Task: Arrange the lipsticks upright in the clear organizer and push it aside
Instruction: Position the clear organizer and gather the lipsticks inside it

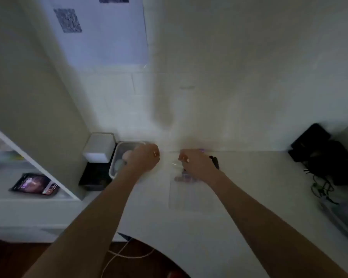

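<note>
The view is blurred. A clear organizer (191,197) stands on the white table (249,187), right of centre. Pink and purple lipsticks (184,178) show faintly through its far part. My right hand (197,163) lies over the organizer's far end with fingers curled; whether it grips anything is hidden by blur. A small purple thing (201,150) and a black thing (215,161) peek out behind this hand. My left hand (144,159) is a closed fist left of the organizer, apart from it, at the right rim of a grey bin (114,167).
A white box (99,146) sits on a black base (92,177) left of the bin. The wall rises directly behind both hands. Black bags and cables (321,157) crowd the table's right end. A shelf with a dark packet (35,184) is at the left.
</note>
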Demonstrator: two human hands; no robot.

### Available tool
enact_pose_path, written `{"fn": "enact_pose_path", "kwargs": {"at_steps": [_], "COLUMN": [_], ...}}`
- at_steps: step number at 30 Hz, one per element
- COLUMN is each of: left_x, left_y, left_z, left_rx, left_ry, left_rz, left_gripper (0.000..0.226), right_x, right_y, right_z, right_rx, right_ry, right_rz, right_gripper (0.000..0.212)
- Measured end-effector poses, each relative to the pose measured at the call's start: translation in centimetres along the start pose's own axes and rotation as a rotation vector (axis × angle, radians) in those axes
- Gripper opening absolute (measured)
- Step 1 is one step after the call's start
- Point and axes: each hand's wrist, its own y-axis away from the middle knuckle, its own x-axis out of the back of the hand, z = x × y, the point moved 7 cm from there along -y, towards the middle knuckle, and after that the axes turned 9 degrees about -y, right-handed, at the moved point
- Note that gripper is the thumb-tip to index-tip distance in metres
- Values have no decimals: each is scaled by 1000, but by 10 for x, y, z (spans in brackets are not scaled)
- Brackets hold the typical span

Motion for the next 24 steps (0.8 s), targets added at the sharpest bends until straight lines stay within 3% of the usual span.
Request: {"fn": "enact_pose_path", "kwargs": {"at_steps": [5, 8, 13, 17, 21, 24], "left_x": [-63, -92, -120, -146, -154, -162], "left_y": [10, 2, 4, 0, -2, -1], "left_z": [19, 22, 28, 14, 11, 6], "left_rx": [-57, -30, -71, -106, -276, -286], "left_ry": [249, 348, 619, 999, 1060, 1022], "left_rz": [22, 143, 309, 186, 237, 250], "left_gripper": [12, 18, 17, 29, 30, 31], "right_x": [-34, -43, -51, -62, -65, -68], "right_y": [11, 8, 10, 3, -1, 3], "right_z": [32, 53, 79, 81, 81, 77], "right_rx": [80, 95, 112, 171, 220, 235], "right_ry": [204, 219, 213, 338, 348, 351], "right_rz": [164, 263, 524, 532, 570, 602], "right_gripper": [24, 48, 35, 21, 29, 28]}}
